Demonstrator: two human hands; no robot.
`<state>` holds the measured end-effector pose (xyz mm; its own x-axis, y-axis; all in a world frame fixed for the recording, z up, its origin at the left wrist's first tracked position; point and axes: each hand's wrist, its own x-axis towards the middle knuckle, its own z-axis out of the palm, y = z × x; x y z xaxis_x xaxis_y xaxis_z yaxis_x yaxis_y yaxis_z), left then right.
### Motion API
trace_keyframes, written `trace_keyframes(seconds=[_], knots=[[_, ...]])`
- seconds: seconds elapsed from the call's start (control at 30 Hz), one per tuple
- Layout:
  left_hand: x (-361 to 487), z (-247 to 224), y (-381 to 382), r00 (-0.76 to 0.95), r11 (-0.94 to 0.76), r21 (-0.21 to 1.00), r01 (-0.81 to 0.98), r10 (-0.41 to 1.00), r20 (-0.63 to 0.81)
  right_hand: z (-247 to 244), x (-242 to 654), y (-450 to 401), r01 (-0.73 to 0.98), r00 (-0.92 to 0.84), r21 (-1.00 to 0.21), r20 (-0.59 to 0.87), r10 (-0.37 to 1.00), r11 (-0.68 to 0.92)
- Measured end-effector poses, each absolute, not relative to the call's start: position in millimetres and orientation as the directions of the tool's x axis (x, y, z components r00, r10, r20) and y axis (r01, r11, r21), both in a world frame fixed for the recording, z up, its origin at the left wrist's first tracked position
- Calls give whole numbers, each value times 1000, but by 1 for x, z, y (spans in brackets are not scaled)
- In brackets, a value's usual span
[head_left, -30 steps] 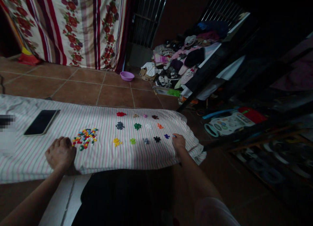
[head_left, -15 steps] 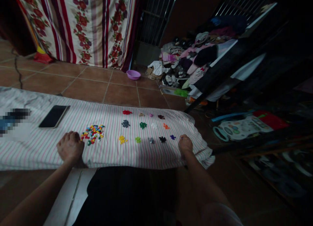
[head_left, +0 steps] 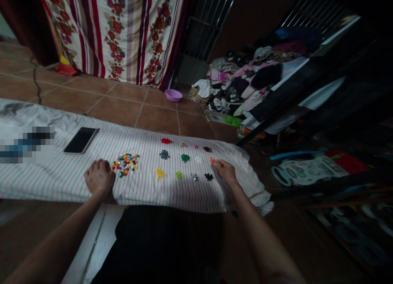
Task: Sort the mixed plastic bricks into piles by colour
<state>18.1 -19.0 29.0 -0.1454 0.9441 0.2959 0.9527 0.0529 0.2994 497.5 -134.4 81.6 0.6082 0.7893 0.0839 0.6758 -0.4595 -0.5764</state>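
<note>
Right hand (head_left: 225, 171) at the orange pieces (head_left: 212, 160), left hand (head_left: 100, 177) beside the mixed pile (head_left: 125, 165).
The right grip has its fingertips drawn together, touching the orange pieces; whether one is pinched cannot be told. The left grip is loosely curled, knuckles up, on the cloth-covered tabletop (head_left: 141, 189); its palm side is hidden. Bare cloth runs between the mixed pile and the yellow pieces (head_left: 160, 173), and from the right hand to the tabletop's right end. The near edge passes under both forearms; the phone (head_left: 81, 140) lies apart, beyond the left hand.
</note>
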Motion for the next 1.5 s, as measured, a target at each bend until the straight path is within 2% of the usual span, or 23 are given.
trace_keyframes(seconds=[0.17, 0.27, 0.43, 0.6, 0.87, 1.07, 1.5], knots=[[17, 26, -17, -153, 56, 305, 951, 941, 303, 85, 435, -89, 827, 302, -509, 44, 952, -239], [16, 22, -16, -157, 49, 319, 946, 934, 321, 81, 397, -67, 892, 170, -429, 21, 985, -145], [15, 18, -15, -152, 26, 351, 936, 929, 336, 66, 353, -44, 960, 35, -271, -142, 989, -73], [16, 19, -15, -168, 34, 382, 923, 932, 322, 54, 341, -41, 975, 32, -207, -202, 979, -74], [18, 23, -16, -181, 58, 388, 920, 940, 288, 48, 346, -46, 961, 26, -268, -140, 990, -63], [16, 19, -15, -165, 36, 376, 926, 934, 317, 48, 345, -46, 950, 38, -304, -126, 991, -75], [19, 27, -18, -162, 49, 343, 938, 938, 307, 44, 346, -47, 953, 30, -298, -109, 994, -61]])
